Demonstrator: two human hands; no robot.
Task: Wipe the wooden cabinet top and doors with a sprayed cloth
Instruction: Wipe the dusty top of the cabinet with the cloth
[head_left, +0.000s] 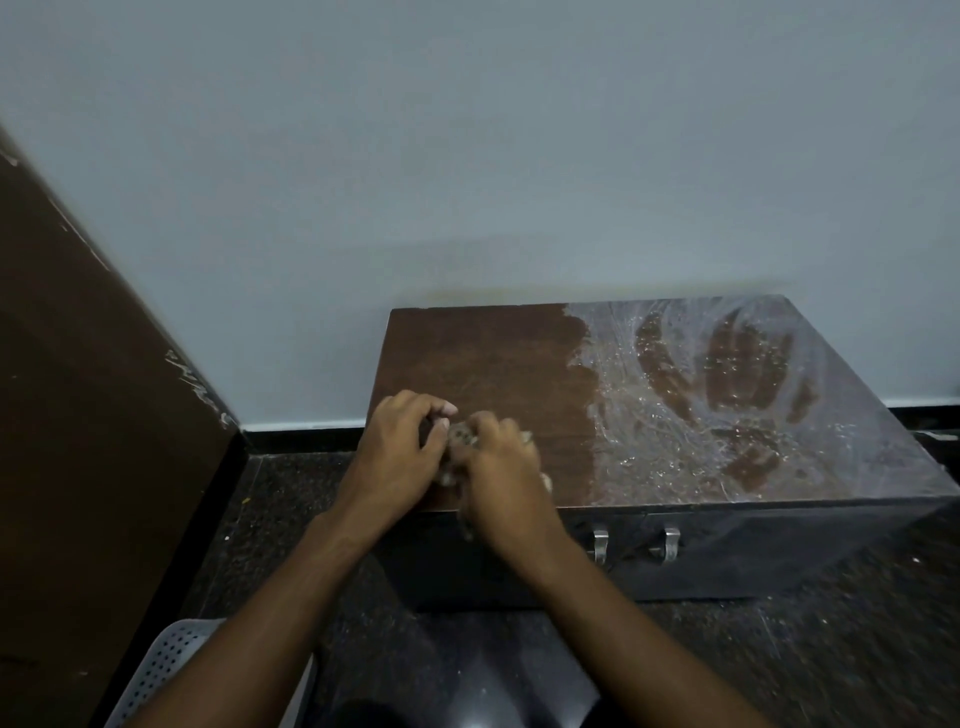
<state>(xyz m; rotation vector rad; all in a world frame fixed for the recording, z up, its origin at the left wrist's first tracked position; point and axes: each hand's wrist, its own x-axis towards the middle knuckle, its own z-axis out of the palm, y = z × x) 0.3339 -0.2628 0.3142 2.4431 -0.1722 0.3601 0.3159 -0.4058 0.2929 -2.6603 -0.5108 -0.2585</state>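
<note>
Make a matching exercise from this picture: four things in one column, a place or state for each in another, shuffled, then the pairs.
Things:
1. cloth
2. handles
3. basket
4. cabinet top, right half

Places or states:
A. metal, side by side on the cabinet's dark front
B. wet and streaked with shiny smears
C. bunched between the left hand and right hand
D. white, perforated, at the bottom left on the floor

Pairs: 1-C, 2-A, 3-D, 4-B
</note>
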